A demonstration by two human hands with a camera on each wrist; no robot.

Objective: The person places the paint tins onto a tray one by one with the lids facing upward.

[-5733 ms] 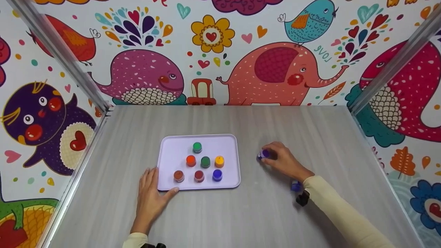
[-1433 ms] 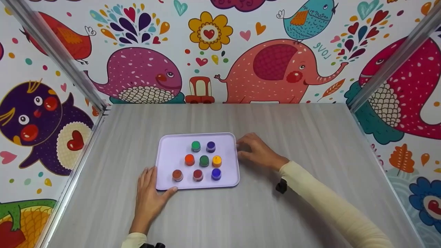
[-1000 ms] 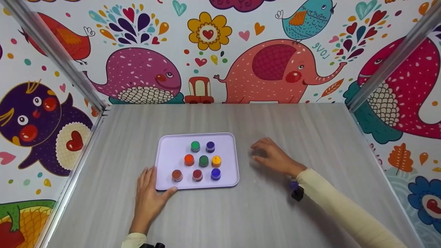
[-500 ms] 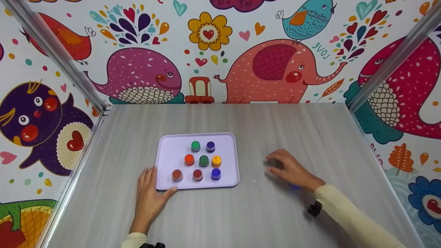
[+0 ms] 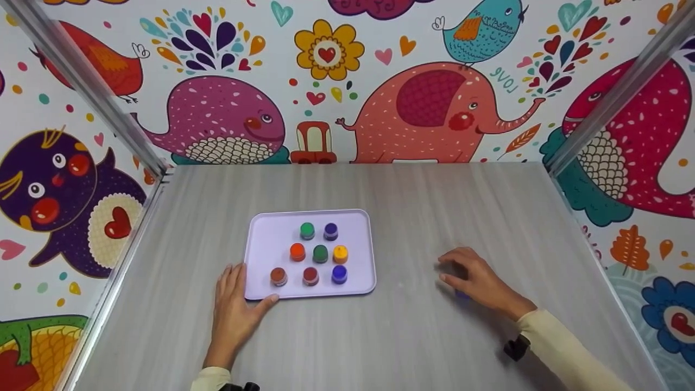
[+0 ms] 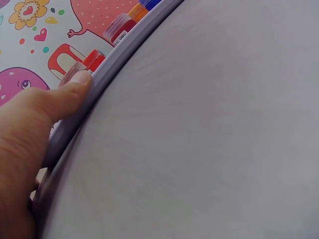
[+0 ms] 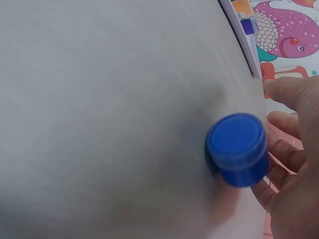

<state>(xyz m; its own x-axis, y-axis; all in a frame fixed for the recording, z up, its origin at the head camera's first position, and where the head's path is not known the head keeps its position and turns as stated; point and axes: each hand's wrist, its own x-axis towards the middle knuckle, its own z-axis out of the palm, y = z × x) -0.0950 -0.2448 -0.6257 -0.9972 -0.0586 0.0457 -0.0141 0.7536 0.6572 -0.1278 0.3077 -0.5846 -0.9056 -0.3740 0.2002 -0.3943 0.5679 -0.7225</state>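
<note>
A lilac tray (image 5: 260, 239) holds several small paint jars with coloured caps, among them a dark purple one (image 5: 331, 231) and a yellow one (image 5: 340, 254). At its near-left corner my left hand (image 5: 234, 315) rests, fingers straight along the side and the thumb (image 6: 75, 89) touching the front rim. Right of the tray, my right hand (image 5: 483, 282) hovers over the table with fingers loosely bent and thumb apart. Beneath it stands a blue-capped paint jar (image 7: 238, 144), mostly hidden in the head view. The fingers are beside this jar; contact cannot be made out.
The grey wood-grain table (image 5: 358, 342) surrounds the tray. A printed wall (image 5: 217, 119) with cartoon animals closes off the back and sides. Metal posts (image 5: 608, 98) stand at the rear corners.
A purple-capped jar, earlier in my right hand, now stands in the tray's back row. My right hand has since moved right and nearer, to the blue jar. My left hand stays put.
</note>
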